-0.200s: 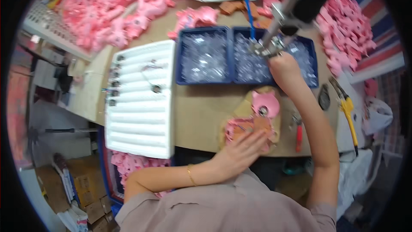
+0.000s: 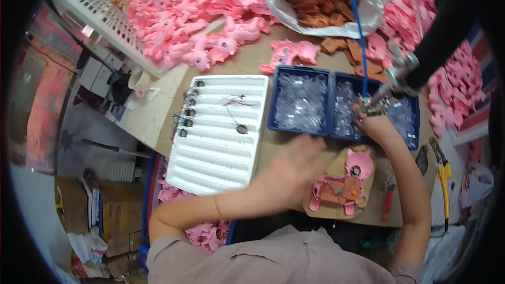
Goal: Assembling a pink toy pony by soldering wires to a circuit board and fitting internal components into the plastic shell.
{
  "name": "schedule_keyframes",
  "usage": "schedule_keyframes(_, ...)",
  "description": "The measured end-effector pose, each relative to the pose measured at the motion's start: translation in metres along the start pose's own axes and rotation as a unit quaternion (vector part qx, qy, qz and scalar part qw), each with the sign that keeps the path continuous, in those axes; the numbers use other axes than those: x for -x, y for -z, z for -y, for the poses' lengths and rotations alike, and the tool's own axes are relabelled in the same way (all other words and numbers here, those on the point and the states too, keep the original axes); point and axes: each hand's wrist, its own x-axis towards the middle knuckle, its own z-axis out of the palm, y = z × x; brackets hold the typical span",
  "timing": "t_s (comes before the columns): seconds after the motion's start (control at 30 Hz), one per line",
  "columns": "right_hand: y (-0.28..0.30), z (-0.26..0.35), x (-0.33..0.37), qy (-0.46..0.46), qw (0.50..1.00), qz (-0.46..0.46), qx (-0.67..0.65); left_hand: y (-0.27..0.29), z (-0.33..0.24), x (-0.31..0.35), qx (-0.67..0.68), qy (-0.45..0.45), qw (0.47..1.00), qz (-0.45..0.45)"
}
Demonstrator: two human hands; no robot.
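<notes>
toy [image 2: 344,183] lies open side up on board [image 2: 332,211], likely to expose its insides. right hand [image 2: 376,125] is beyond toy, at hanging tool [image 2: 374,107]; finger grip unclear. left hand [image 2: 295,171], left of toy, blurred; can't tell its fingers. bins [image 2: 294,131] beyond toy, probably for easy reach.

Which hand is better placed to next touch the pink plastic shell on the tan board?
Likely the left hand: blurred, but beside that pink shell; the right hand is at the hanging silver metal tool.
</notes>
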Motion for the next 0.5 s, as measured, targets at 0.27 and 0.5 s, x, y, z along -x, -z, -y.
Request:
schedule_keyframes(0.27,0.027,0.031,-0.013,-0.082,0.985,-0.073,-0.135,0.044,0.294,-0.135,-0.060,0.402,0.914,0.010)
schedule_keyframes(0.5,0.050,0.029,0.029,-0.197,0.939,-0.183,-0.216,0.016,0.325,-0.149,0.121,0.296,0.947,-0.018)
